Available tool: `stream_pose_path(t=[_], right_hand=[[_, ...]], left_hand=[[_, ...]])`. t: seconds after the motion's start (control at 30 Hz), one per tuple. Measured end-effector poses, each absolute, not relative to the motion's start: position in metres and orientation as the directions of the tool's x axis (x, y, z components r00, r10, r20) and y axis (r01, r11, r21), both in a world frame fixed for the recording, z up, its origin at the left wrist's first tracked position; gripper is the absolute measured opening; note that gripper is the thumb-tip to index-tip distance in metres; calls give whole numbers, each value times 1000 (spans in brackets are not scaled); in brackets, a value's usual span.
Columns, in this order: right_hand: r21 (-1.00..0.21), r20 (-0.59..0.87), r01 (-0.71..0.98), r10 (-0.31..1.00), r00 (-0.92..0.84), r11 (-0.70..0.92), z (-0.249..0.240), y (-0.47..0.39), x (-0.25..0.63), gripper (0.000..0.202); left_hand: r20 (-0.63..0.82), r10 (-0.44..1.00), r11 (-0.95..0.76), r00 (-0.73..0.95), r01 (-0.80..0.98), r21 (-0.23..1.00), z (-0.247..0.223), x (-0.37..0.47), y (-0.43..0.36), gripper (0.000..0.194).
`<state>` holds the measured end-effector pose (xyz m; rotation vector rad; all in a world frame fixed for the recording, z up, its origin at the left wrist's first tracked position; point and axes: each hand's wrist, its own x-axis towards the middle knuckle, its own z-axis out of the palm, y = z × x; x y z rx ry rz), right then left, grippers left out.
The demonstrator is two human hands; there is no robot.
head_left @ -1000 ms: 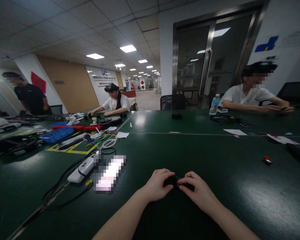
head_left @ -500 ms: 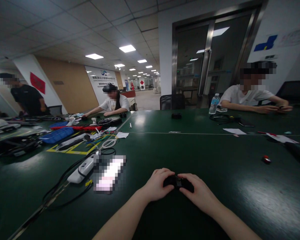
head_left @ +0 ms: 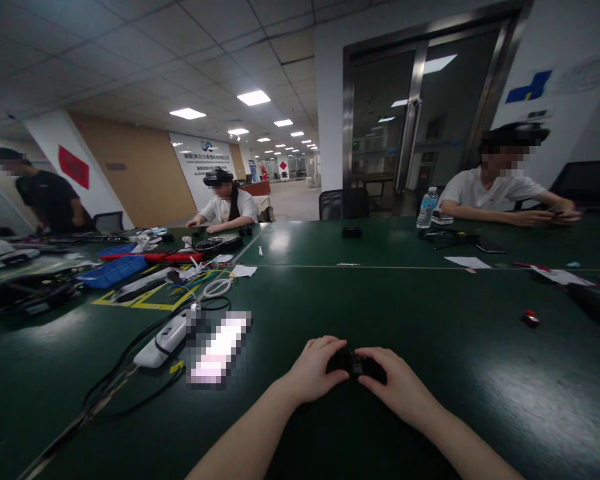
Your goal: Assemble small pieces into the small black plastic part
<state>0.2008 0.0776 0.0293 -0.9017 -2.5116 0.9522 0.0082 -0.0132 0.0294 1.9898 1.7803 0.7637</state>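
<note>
A small black object (head_left: 354,363) rests on the dark green table (head_left: 430,347) in front of me. My left hand (head_left: 315,370) grips its left end and my right hand (head_left: 393,385) grips its right end, fingers curled over it. Most of the object is hidden under my fingers, so I cannot tell what it is.
A white power strip (head_left: 161,339) with black cables lies to the left, beside a blurred white item (head_left: 219,349). A blue tray (head_left: 113,270) and tools sit at far left. A small red thing (head_left: 530,317) lies right. A water bottle (head_left: 424,209) and three other people are at the far side.
My hands have drawn closer together on the black object. The person standing at far left has shifted slightly left.
</note>
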Motion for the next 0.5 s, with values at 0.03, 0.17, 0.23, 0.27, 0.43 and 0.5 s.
stream_pose_path(t=[0.03,0.17,0.23,0.27,0.43,0.5], right_hand=[[-676,63,449,653,-755,584,29,78,200,38],[-680,54,451,654,-755,578,28,78,201,39],[-685,70,437,649,-758,584,30,77,201,39],[-687,79,430,648,-758,586,31,76,201,38],[-700,63,432,651,-756,569,35,74,202,37],[-704,53,439,657,-752,558,35,74,201,35]], left_hand=[[153,987,-138,56,792,594,29,8,-13,54],[147,988,-127,49,806,578,28,8,-12,48],[141,989,-121,49,809,575,28,9,-12,46],[139,989,-120,49,809,575,29,9,-13,46],[149,988,-127,50,811,571,28,8,-13,46],[148,988,-129,53,809,574,28,8,-13,47]])
